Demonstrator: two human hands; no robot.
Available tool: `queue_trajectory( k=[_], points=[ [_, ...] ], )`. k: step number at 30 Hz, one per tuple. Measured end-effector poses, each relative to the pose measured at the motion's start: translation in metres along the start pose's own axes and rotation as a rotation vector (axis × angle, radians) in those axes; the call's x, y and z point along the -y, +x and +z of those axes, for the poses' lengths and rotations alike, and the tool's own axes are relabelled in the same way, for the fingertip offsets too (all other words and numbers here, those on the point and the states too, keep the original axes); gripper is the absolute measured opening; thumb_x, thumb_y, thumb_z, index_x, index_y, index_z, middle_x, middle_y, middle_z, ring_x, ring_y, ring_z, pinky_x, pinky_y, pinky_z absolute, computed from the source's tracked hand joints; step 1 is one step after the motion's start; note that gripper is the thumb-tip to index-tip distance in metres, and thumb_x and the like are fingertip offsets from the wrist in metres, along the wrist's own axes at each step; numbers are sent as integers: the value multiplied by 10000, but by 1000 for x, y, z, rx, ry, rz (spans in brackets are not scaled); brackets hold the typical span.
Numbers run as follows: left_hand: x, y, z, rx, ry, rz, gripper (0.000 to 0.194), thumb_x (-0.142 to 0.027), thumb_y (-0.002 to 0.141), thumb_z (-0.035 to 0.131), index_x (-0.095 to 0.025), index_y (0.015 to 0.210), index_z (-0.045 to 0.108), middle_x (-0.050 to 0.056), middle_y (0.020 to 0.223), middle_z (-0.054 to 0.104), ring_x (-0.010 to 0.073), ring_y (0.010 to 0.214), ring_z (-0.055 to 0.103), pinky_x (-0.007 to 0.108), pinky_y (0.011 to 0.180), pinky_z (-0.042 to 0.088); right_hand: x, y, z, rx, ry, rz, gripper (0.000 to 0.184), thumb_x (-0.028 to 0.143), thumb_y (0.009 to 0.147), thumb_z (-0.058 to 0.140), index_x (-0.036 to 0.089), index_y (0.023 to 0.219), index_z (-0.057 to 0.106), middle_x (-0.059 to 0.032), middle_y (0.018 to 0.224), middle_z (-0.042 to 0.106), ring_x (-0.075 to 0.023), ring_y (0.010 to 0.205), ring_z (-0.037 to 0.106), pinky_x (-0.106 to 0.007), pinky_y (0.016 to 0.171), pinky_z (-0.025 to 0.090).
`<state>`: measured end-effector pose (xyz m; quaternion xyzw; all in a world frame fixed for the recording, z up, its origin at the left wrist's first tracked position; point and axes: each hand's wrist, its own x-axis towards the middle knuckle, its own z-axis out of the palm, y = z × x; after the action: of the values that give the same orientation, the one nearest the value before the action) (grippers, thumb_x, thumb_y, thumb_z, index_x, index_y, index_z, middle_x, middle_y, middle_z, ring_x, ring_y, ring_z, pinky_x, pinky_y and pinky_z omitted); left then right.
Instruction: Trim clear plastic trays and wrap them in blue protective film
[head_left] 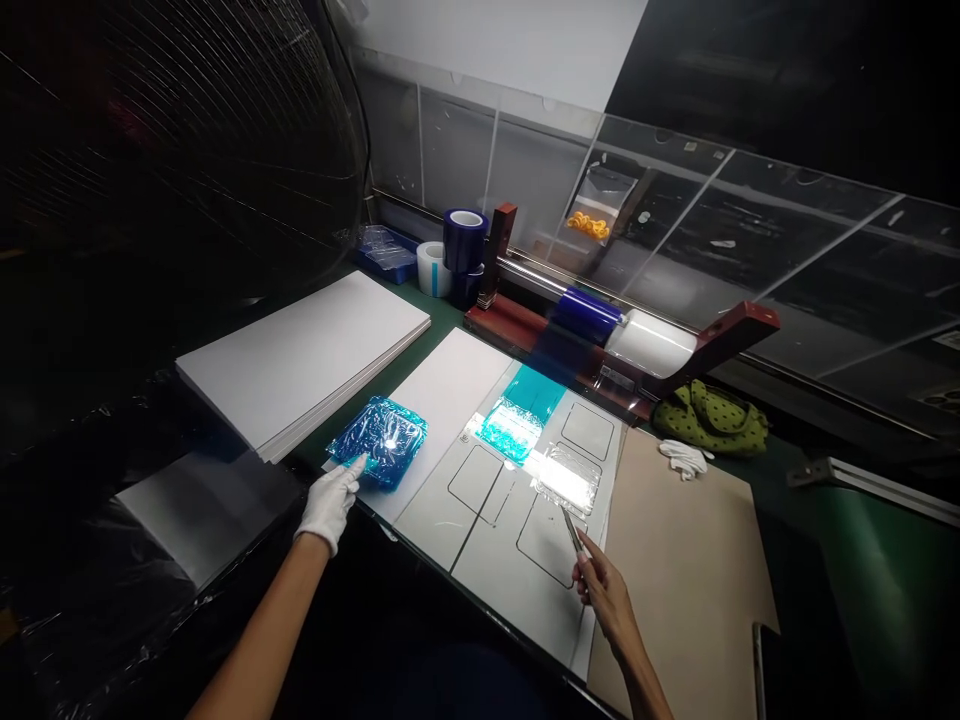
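Note:
My left hand point(328, 508), in a white glove, has its fingers closed at the near-left corner of a stack of shiny pieces covered in blue film point(385, 441). My bare right hand point(602, 588) grips a slim pointed metal tool that looks like a craft knife point(573, 530), its tip up and to the left. That tip is over a grey sheet point(450, 520) marked with black rounded outlines. A clear film piece point(570, 478) lies just beyond it. Farther back, a strip of blue film point(529, 400) runs from the roll onto the sheet.
A red roller stand point(525, 325) holds a blue film roll point(590, 314) and a white roll point(651, 342). White sheets point(307, 350) are stacked left, near a large fan point(225, 120). Brown board point(682, 560), a crumpled white glove point(685, 458) and a green dotted pouch point(709, 418) are right.

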<state>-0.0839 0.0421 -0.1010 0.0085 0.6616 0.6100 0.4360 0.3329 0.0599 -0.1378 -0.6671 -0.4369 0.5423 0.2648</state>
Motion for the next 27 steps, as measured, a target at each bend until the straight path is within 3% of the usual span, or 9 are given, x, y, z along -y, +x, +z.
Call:
queue_trajectory(
  k=[6,11,14,17,19,21,24,27],
  points=[
    [10,10,-2,30,33,25,610,-390,344,878,-114,850,681,-54,593,468,-1,433,270,154,366,160,-13,-3,-23,-155,-126,-58,765,674,699,486,135,1240,520,-26,696,632,-157,555,542,-269,484,435],
    [5,11,-3,14,168,75,570,-497,430,833,-114,816,663,-63,503,463,24,407,283,181,390,173,-55,-7,-60,-256,-263,24,683,628,729,400,153,1217,448,-147,1053,646,-259,837,637,-368,702,519],
    [-1,10,-14,-11,289,124,505,-561,512,776,-111,714,669,7,507,573,66,420,372,208,421,241,-76,-8,-77,-390,-463,7,682,613,706,364,134,1174,491,-205,1186,564,-358,1028,585,-480,887,461],
    [-2,4,-32,-37,378,151,508,-613,545,729,-116,635,670,49,501,621,86,406,385,227,446,271,-75,-5,-75,-465,-566,-56,719,637,685,376,105,1143,527,-239,1252,503,-420,1193,456,-536,1001,365],
    [4,-2,-41,-28,397,150,533,-650,546,702,-123,616,669,61,498,631,98,413,401,231,466,288,-56,2,-56,-391,-527,-84,704,642,704,417,119,1163,525,-218,1282,488,-399,1226,432,-524,1026,351],
    [14,-7,-42,10,392,135,573,-696,536,670,-127,609,669,81,535,650,116,445,444,237,490,311,-20,13,-21,-214,-419,-135,647,619,734,472,155,1183,518,-177,1309,486,-345,1226,452,-471,1023,380],
    [27,-9,-29,63,387,93,620,-748,532,623,-131,582,657,86,538,644,119,440,439,247,490,301,56,40,57,143,-307,-287,544,560,771,521,191,1171,539,-129,1296,525,-280,1213,483,-414,1024,390],
    [32,-2,-11,49,405,61,606,-751,551,610,-150,472,593,66,476,597,120,426,429,262,505,298,137,75,148,475,-348,-405,582,525,735,607,188,1204,538,-120,1299,531,-254,1210,485,-397,1023,376]
  ],
)
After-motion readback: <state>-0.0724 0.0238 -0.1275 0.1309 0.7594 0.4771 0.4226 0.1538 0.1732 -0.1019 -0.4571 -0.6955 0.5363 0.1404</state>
